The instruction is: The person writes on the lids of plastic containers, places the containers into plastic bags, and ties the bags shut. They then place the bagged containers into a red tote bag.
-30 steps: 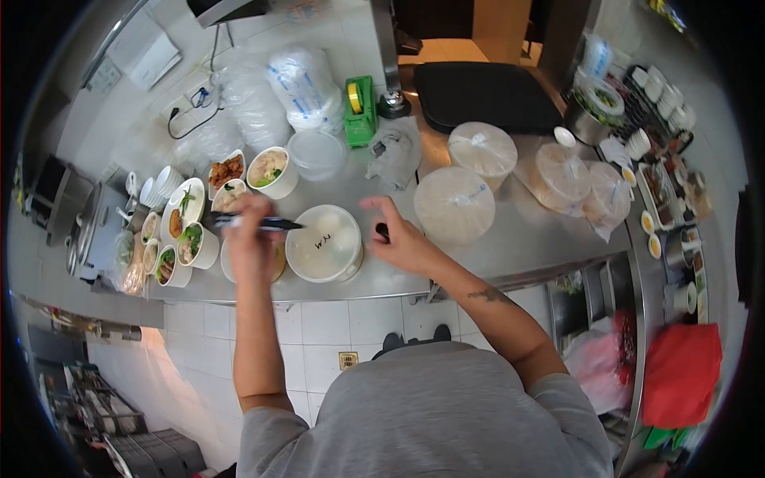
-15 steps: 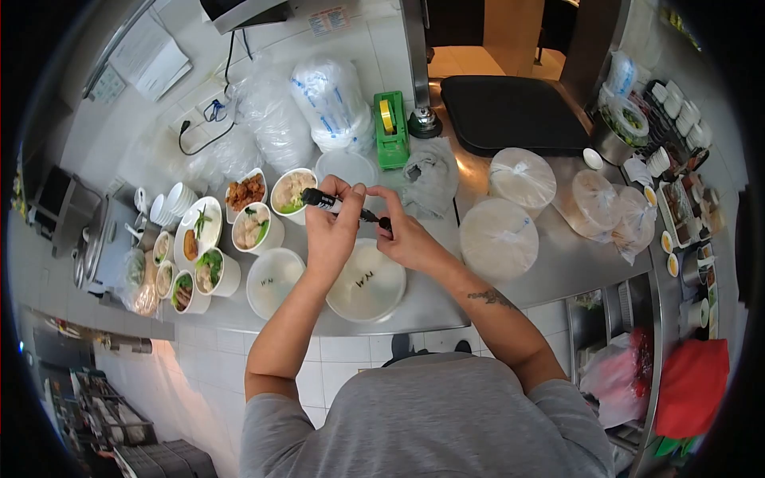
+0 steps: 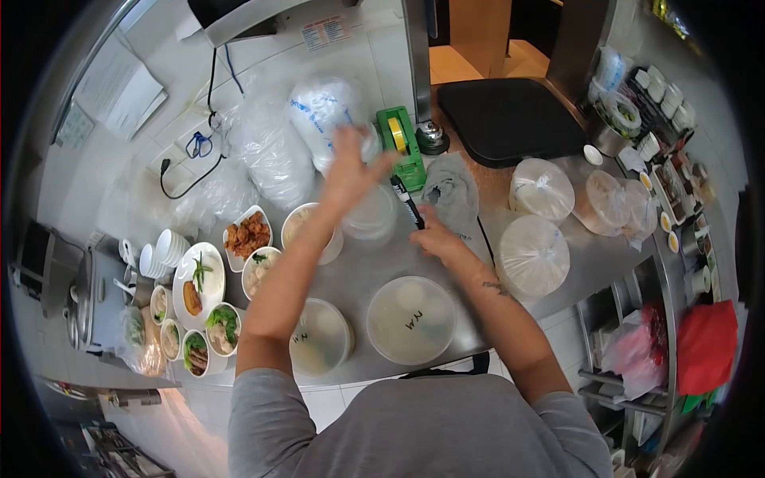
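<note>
My right hand (image 3: 437,234) is closed around a black marker (image 3: 408,201), which points up and away over the counter. My left hand (image 3: 351,177), blurred by motion, reaches forward with fingers apart and nothing visible in them. It is above the clear round plastic lids (image 3: 371,215) and in front of the clear plastic bag bundle (image 3: 319,111). Close to my body stand two covered round tubs with black handwriting: one (image 3: 412,319) in the middle and one (image 3: 320,338) partly behind my left forearm.
To the left are bowls of food (image 3: 223,328), a plate with greens (image 3: 209,256) and a dish of fried pieces (image 3: 248,236). A green tape dispenser (image 3: 408,163), a bell (image 3: 431,139) and a grey cloth (image 3: 452,191) lie ahead. Bagged tubs (image 3: 534,256) and a black tray (image 3: 510,119) are right.
My hands have come apart; the marker, earlier held between both, is now in my right hand alone. My left hand has moved forward toward the bags. The view has shifted.
</note>
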A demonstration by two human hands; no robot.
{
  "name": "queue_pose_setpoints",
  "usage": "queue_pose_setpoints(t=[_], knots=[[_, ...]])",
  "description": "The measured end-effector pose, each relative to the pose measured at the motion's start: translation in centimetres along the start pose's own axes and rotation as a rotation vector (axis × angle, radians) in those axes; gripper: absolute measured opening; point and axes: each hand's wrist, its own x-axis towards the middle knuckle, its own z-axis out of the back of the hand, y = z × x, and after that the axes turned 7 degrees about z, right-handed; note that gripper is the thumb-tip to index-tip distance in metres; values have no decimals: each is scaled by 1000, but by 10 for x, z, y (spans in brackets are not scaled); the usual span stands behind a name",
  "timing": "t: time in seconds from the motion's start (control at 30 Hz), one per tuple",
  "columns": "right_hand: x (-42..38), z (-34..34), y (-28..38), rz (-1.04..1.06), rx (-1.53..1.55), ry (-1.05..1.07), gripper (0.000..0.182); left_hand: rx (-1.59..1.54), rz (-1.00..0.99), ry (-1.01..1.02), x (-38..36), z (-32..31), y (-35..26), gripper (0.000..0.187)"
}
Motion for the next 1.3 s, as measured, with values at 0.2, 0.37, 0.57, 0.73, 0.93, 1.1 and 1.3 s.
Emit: queue_pose_setpoints(t=[0.2,0.37,0.57,0.73,0.93,1.1,1.3], knots=[[19,-4,-57,256,-648,-330,69,536,46,-12,124,46,46,61],[30,-2,-42,342,-591,-157,55,499,-23,-191,181,74,62,43],[41,-17,-43,343,-471,-96,52,420,290,181,173,76,59,38],[17,3,-44,231,-695,-303,45,336,238,-45,194,83,49,26],[7,4,-27,375,-440,-231,41,312,337,290,183,89,31,27],[-25,5,-29,385,-395,-199,40,760,38,-61,193,54,105,29],[-41,10,-64,330,-264,-245,35,-561,490,-148,203,112,40,19]])
